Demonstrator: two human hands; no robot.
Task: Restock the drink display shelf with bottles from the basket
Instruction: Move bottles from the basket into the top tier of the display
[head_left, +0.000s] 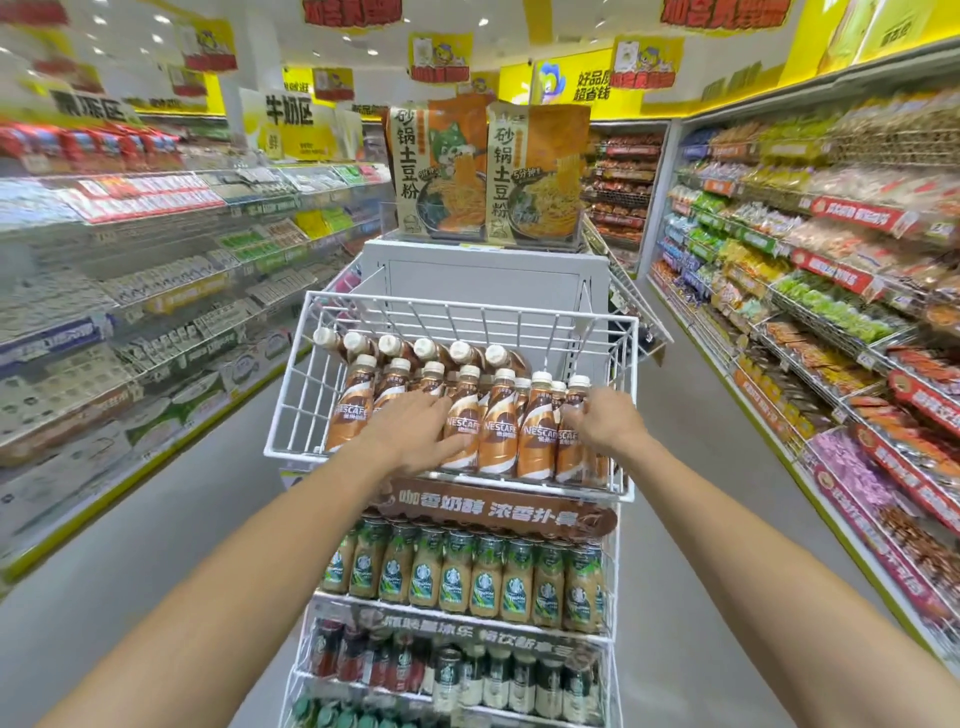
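two hands are reaching into the basket (470, 307) that is forming the top tier of the rack (613, 582). the bottles (498, 434) are standing inside it in rows: a front row is sitting upright against the near rim, and a back row is leaning with its caps toward the far wall. the basket's left part is showing bare wire.

the left hand (415, 426) is lying palm down across the front-row bottles left of centre. its fingers are spreading over the labels and pressing on them, not wrapping any single bottle. the right hand (605, 421) is touching the rightmost bottle, and its fingers are bending over the shoulder. whether they are closing round it cannot be told.

the lower tiers (467, 571) are showing full rows of other bottles beneath a brown banner (493, 512). the aisle shelves (831, 312) are running along either side.

judged from this, the step in hand is squaring up or gathering the front row, with no bottle lifted yet. the next move is probably calling for a firm wrap round one bottle's body. a straight lift would then be clearing the rim without tipping the neighbours touching it.
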